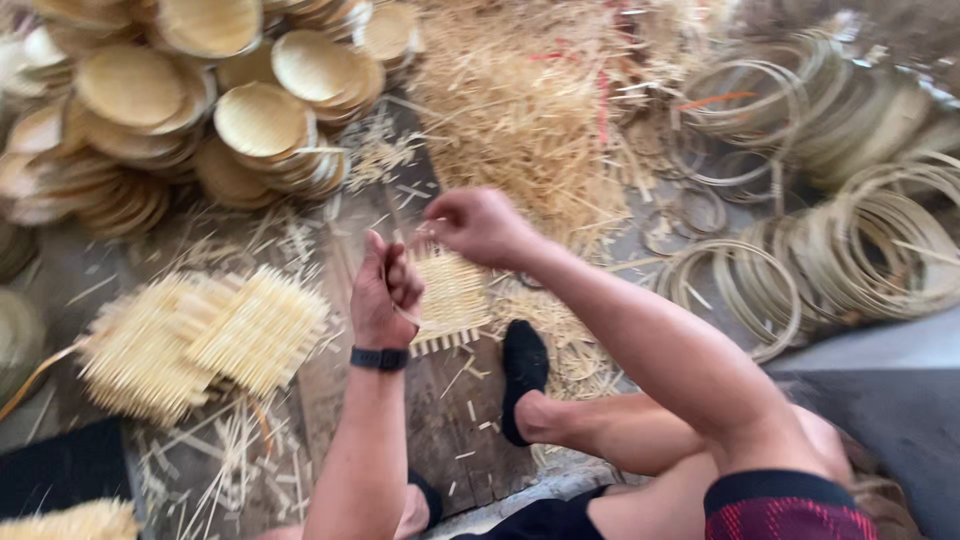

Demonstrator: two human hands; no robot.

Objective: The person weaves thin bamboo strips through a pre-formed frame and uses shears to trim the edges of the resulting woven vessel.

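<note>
Left hand [385, 292]: pinching a thin strip at the woven mat [450, 298].
Right hand [478, 226]: gripping a strip's top end.
Progress: small mat part-woven; finished mats [200, 340] stacked beside.

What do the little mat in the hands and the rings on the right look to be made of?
Woven mat: thin pale strips, likely split bamboo, unfinished and matte, with loose ends sticking out. Rings: bent strips of seemingly the same material, slightly greyer, coiled into hoops. Motion blur leaves the surface detail uncertain.
</note>
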